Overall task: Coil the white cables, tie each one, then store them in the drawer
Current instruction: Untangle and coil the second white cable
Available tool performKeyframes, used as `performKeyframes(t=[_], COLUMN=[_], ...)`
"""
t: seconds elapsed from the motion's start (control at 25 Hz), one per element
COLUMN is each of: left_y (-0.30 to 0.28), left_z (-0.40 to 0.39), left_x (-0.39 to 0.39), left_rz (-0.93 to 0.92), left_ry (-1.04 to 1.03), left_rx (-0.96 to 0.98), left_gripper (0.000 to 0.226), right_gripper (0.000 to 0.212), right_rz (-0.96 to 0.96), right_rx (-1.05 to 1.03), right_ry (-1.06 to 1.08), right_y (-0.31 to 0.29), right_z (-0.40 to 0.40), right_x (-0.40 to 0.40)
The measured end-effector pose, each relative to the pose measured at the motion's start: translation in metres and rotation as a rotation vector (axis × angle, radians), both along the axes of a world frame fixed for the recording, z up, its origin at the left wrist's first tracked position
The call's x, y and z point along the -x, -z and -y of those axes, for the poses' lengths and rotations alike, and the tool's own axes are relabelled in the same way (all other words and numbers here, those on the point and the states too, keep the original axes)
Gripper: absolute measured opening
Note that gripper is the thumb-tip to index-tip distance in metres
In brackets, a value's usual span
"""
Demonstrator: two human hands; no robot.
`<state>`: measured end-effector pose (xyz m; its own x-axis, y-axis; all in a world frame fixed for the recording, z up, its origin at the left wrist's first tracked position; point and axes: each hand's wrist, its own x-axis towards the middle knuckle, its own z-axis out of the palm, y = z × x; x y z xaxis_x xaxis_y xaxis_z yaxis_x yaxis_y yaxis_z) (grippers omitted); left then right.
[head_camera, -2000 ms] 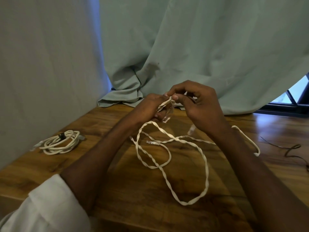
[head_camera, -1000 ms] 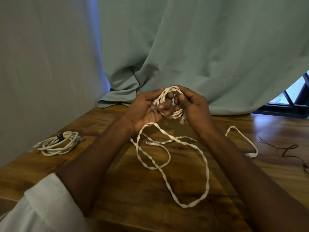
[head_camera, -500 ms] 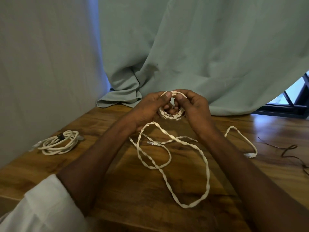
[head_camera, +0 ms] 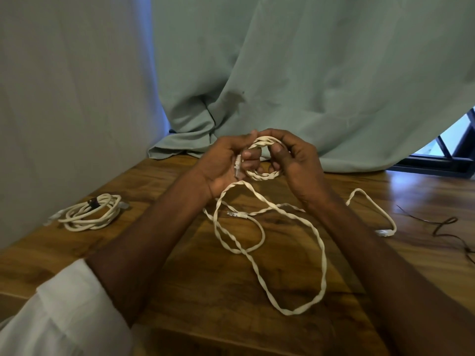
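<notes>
A wooden tabletop runs back to a pale green curtain that hangs along the rear edge and bunches onto the wood at the back left corner. Above the middle of the rear edge both hands hold a small coil wound from the twisted white cable: the left hand curls its fingers through the ring's left side with a clear plug end lying against its palm, and the right hand pinches the ring's right side between thumb and fingertips. Compared with half a second ago the ring stands a little more open and upright between the hands, the plug end now shows at the left palm, and the hands sit slightly higher and farther apart; two seconds ago there was only a pinched end and no ring. From the coil the cable drops to the tabletop and sprawls in two loose loops across the centre toward the front edge, much as before, with a second plug lying inside the smaller loop and a tail arching toward the right edge. A coiled cable bound with a dark tie rests near the left edge, unmoved. A thin dark wire trails by the right edge, and a white sleeve covers the left arm at the front left corner.
</notes>
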<state>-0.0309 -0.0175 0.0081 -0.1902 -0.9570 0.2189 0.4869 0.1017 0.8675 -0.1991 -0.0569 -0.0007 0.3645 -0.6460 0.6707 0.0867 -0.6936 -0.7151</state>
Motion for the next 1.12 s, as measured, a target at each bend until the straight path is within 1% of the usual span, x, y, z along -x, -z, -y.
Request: performKeyframes(t=[0.08,0.16,0.28,0.32,0.36,0.44,0.52,0.64,0.76,0.8,0.84,0.92,0.96,1.04,1.12], left_y=[0.002,0.009,0.010,0.009,0.007,0.002,0.000,-0.008,-0.039,-0.050,-0.058,-0.062,-0.057,-0.040,-0.020], left_z=[0.003,0.003,-0.003,-0.004,-0.004,-0.004,-0.005,-0.008,-0.015,-0.016,-0.016,-0.015,-0.009,0.008,0.023], left_x=[-0.006,-0.004,0.005,0.007,0.007,0.005,0.006,0.017,0.037,0.047,0.058,0.086,0.101,0.127,0.143], left_rz=[0.019,0.079,0.306,0.343,0.333,0.303,0.361,0.557,0.872,0.933,0.949,0.902,0.856,0.697,0.550], left_ry=[-0.038,-0.047,-0.180,-0.224,-0.237,-0.192,-0.200,-0.377,-0.584,-0.630,-0.672,-0.770,-0.816,-0.884,-0.910], left_rx=[0.035,0.031,0.000,0.012,0.045,0.127,0.171,0.253,0.488,0.555,0.611,0.683,0.669,0.523,0.369], left_gripper=[0.024,0.025,0.025,0.024,0.020,0.012,0.012,0.025,0.020,0.020,0.019,0.016,0.015,0.016,0.018], right_gripper=[0.033,0.033,0.023,0.022,0.021,0.020,0.019,0.014,0.007,0.006,0.010,0.032,0.042,0.050,0.053], right_rz=[0.009,0.033,0.051,0.059,0.068,0.066,0.065,0.114,0.261,0.306,0.369,0.568,0.673,0.824,0.897], right_rx=[0.007,-0.034,-0.030,-0.005,0.015,0.042,0.083,0.131,0.103,0.056,-0.040,-0.327,-0.416,-0.483,-0.530], right_ry=[0.023,0.072,0.127,0.144,0.146,0.124,0.126,0.131,0.038,-0.030,-0.143,-0.404,-0.437,-0.321,-0.120], right_y=[0.004,0.016,0.024,0.024,0.022,0.016,0.014,0.008,-0.006,-0.011,-0.017,-0.027,-0.029,-0.028,-0.025], right_z=[0.000,0.003,0.009,0.010,0.011,0.010,0.009,0.009,0.012,0.017,0.023,0.032,0.037,0.047,0.056], right_x=[-0.008,-0.008,-0.004,-0.004,-0.005,-0.008,-0.007,-0.001,0.011,0.017,0.025,0.043,0.054,0.074,0.089])
